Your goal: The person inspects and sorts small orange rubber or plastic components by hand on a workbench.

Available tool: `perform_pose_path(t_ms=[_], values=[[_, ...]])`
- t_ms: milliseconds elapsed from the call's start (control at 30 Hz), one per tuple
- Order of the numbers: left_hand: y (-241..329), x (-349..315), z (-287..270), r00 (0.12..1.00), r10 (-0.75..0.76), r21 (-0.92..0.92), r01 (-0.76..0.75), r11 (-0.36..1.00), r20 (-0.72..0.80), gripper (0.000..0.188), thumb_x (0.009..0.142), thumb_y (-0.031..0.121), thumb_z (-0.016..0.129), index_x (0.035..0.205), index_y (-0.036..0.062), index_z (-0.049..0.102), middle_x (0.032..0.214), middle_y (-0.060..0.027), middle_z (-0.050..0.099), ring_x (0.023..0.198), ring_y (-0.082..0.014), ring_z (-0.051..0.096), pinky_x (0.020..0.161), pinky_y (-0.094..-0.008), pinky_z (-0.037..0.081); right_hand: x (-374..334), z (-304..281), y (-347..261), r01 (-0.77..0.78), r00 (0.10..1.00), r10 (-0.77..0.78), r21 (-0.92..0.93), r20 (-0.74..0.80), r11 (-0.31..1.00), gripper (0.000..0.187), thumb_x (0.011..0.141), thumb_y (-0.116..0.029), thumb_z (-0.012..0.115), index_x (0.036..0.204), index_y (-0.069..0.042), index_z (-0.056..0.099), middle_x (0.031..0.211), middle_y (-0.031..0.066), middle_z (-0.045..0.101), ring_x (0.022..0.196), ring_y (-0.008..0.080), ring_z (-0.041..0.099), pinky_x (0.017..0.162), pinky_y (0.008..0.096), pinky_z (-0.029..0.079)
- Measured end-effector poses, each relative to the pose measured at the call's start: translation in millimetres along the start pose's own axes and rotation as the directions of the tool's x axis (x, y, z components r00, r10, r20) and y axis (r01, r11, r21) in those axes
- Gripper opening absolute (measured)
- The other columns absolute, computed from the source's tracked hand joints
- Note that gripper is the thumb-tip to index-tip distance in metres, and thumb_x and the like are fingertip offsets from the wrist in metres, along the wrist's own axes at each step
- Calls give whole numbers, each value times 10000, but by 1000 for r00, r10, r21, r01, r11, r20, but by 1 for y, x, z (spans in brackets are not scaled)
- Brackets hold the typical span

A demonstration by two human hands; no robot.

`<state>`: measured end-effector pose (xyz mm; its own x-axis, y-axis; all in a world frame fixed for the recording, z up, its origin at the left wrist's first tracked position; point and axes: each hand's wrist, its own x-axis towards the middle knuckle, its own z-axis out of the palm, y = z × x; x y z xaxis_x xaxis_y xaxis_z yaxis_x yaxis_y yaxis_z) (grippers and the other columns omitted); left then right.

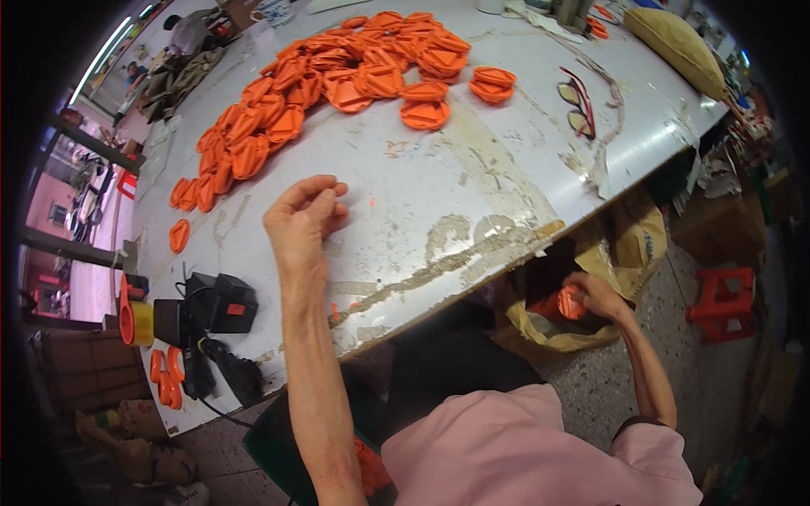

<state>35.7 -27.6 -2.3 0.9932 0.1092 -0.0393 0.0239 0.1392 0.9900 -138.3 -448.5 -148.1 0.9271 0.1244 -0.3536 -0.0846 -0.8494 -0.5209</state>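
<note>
Left hand (305, 215): left of centre, fingers loosely curled, half open above table (396, 202)!
Right hand (597, 295): lower right, gripping orange disc (570, 304) at sack (553, 341) mouth!

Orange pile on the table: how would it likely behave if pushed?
The pile would probably spread, since its pieces overlap loosely. They seem unlikely to roll far, looking flattish. The table looks shiny, so pieces may slide easily.

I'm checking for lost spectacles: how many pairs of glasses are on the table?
1. The glasses lie on the table, right of the orange pile; any under that pile would be hidden.
</note>
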Motion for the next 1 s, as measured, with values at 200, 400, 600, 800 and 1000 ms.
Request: perform_pose_path(t_ms=[200,400,600,800,1000], values=[[1,-3,5,1000,-14,-1,14,1000,-28,136,813,-7,586,936,-35,637,840,-104,655,639,-107,583,609,-248,523,4,-34,-78,134,966,-136,24,218,991,283,773,-131,624,1041,-40,633,985,137,643,925,302,618,781,382,489],[8,1,-21,987,53,-31,-59,998,-154,179,812,19,600,983,-27,626,841,-101,660,630,-101,581,587,-238,506,39,-121,-261,492,809,-583,457,75,741,232,796,-7,602,1026,-10,631,926,113,662,856,224,640,737,300,490],[-12,12,-7,986,24,-181,-54,982,-165,165,812,40,609,974,5,619,792,-65,650,574,-86,558,515,-211,446,168,-109,-322,702,615,-642,-53,-459,710,417,739,-58,650,1149,-37,572,1095,128,618,1013,251,580,822,362,462],[-5,2,-13,983,-47,-249,2,969,-176,176,820,25,569,987,-4,616,835,-64,646,624,-92,575,567,-225,487,253,-68,-331,506,514,-667,-437,-539,744,517,738,-133,667,1222,-78,493,1188,122,512,1039,319,531,846,393,445],[5,1,-9,992,-39,-257,7,966,-121,183,821,20,561,992,-18,615,830,-71,643,633,-92,575,598,-229,504,269,-69,-318,338,621,-538,-424,-570,840,326,781,-98,629,1091,-59,536,958,98,549,896,299,564,704,393,468]])
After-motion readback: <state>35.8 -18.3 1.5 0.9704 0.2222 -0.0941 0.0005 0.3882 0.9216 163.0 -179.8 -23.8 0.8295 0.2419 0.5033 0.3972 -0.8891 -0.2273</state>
